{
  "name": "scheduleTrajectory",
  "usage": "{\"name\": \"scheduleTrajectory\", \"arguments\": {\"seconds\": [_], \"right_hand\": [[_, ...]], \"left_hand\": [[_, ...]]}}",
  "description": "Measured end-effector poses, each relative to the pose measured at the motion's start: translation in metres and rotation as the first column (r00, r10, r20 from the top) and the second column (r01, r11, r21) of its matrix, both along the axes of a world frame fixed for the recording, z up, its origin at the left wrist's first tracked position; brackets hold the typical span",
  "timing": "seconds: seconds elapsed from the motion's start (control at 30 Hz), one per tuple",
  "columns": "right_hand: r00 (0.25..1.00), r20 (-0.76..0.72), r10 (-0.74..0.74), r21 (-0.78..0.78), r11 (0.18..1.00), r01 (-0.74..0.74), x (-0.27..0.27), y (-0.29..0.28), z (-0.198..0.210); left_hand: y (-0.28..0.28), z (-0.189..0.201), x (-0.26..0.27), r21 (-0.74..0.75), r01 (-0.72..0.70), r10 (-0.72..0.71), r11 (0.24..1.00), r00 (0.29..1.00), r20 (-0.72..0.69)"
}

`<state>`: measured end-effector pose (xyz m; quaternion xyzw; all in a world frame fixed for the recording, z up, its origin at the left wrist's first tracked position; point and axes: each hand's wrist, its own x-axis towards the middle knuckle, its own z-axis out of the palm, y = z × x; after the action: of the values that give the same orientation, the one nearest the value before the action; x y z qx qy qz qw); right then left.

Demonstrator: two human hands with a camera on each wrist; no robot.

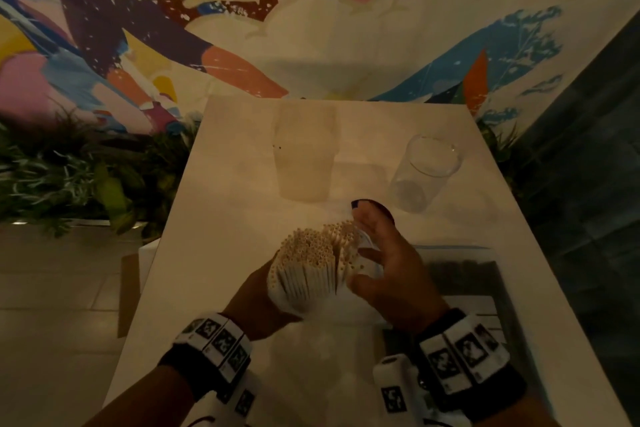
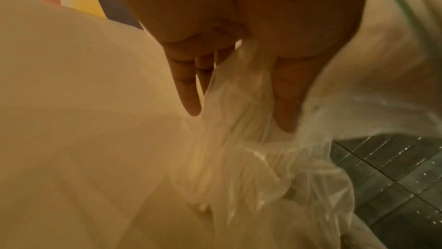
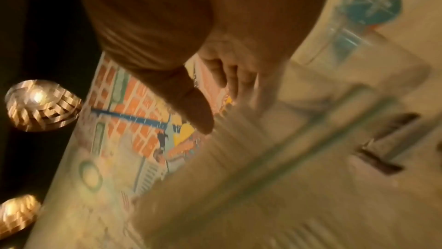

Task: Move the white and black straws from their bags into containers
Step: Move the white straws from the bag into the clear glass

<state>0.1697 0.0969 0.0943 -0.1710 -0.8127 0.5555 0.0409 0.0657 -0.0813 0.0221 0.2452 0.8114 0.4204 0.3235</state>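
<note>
A bundle of white straws stands nearly upright over the middle of the white table, its open ends towards me. My left hand grips the bundle from the left and below. In the left wrist view its fingers and thumb pinch the crumpled clear bag round the straws. My right hand lies against the bundle's right side with fingers straight and spread; the right wrist view is blurred. A clear bag of black straws lies flat to the right.
Two containers stand at the far side of the table: a frosted cup in the middle and a clear glass to its right. Green plants flank the table, with a painted wall behind. Dark tiled floor lies on the right.
</note>
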Motion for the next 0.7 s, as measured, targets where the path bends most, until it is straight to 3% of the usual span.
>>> {"name": "scheduleTrajectory", "arguments": {"seconds": [0.07, 0.13, 0.23, 0.37, 0.5, 0.57, 0.63, 0.7], "right_hand": [[0.998, -0.016, -0.065, 0.041, 0.997, 0.066, -0.003, 0.000, -0.007], [0.993, -0.030, -0.112, 0.008, 0.994, 0.112, -0.005, 0.001, -0.010], [0.988, -0.086, -0.132, 0.012, 0.991, 0.133, -0.008, -0.003, -0.016], [0.975, -0.134, -0.177, -0.063, 0.983, 0.170, -0.014, -0.008, -0.017], [0.955, -0.140, -0.262, -0.266, 0.939, 0.219, -0.017, -0.010, -0.013], [0.952, -0.085, -0.295, -0.487, 0.846, 0.219, -0.018, -0.009, -0.015], [0.963, 0.005, -0.268, -0.746, 0.640, 0.182, -0.019, -0.009, -0.017], [0.968, 0.084, -0.238, -0.862, 0.471, 0.191, -0.018, -0.009, -0.019]], "left_hand": [[-0.005, -0.004, -0.009, 0.034, 0.094, -0.094, 0.995, 0.996, -0.007], [-0.006, 0.005, -0.016, 0.136, 0.048, -0.066, 0.990, 0.989, 0.133], [-0.005, 0.017, -0.026, 0.234, 0.018, -0.071, 0.972, 0.973, 0.222], [0.006, 0.021, -0.031, 0.233, 0.144, -0.163, 0.962, 0.984, 0.066], [0.012, 0.009, -0.025, 0.283, 0.128, -0.126, 0.951, 0.992, -0.027], [0.013, 0.004, -0.022, 0.304, 0.109, -0.095, 0.946, 0.994, -0.059], [0.014, 0.000, -0.019, 0.315, 0.124, -0.092, 0.941, 0.989, -0.117], [0.016, -0.002, -0.016, 0.326, 0.146, -0.097, 0.934, 0.982, -0.163]]}}
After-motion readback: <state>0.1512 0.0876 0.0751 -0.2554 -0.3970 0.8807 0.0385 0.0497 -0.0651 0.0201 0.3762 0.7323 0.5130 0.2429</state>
